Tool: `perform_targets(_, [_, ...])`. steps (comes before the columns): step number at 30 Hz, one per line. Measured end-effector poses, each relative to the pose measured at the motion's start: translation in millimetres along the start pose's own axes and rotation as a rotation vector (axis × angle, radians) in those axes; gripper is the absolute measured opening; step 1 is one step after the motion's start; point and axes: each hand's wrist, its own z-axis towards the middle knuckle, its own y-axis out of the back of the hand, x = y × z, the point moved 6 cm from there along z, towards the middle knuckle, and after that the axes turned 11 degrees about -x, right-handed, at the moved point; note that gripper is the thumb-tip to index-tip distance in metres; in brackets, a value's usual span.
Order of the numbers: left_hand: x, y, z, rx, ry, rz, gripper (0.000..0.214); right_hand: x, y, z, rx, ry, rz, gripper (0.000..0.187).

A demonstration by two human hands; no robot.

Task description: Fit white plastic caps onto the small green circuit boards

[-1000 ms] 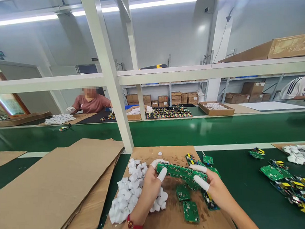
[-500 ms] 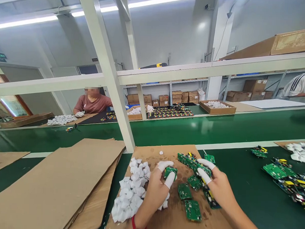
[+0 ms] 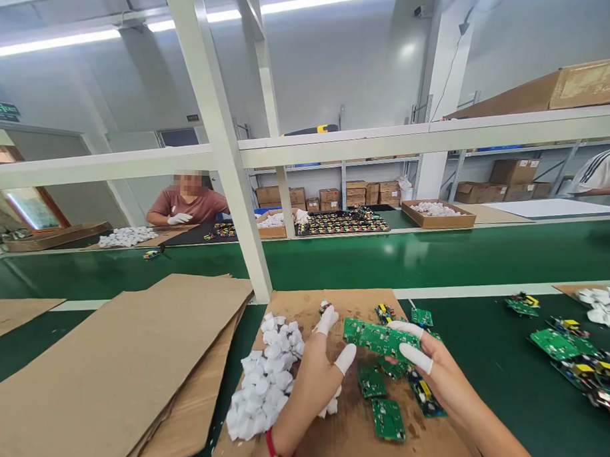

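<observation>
My right hand (image 3: 433,366), its fingertips in white finger cots, pinches the end of a long green circuit board strip (image 3: 376,339) above a brown cardboard sheet (image 3: 332,303). My left hand (image 3: 312,385), also wearing finger cots, stands open beside the strip's left end with nothing between its fingers. Its wrist has a red bracelet, and it rests against a heap of white foam pieces (image 3: 264,380). Several loose green circuit boards (image 3: 388,419) with yellow parts lie on the cardboard below the strip.
Boards with yellow components (image 3: 561,347) lie on the green workbench (image 3: 481,334) to the right, beyond them white foam pieces (image 3: 600,307). Flat cardboard sheets (image 3: 94,368) cover the left. A white steel upright (image 3: 222,159) stands ahead, and a co-worker (image 3: 188,208) sits across the green belt.
The small board section between my left fingers is gone. My right hand now holds the long strip, lifted and turned level, and my left fingers have spread apart.
</observation>
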Motion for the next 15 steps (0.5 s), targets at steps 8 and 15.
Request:
perform_targets(8, [9,-10.2,-2,0.037,0.215,-0.27,0.034,15,-10,-6,-0.059,0.273,-0.421,0.032])
perform_targets(15, [-19,-8.0,-21,-0.085,-0.041,0.15,0.029,9,-3,-11,-0.351,0.451,-0.66,0.036])
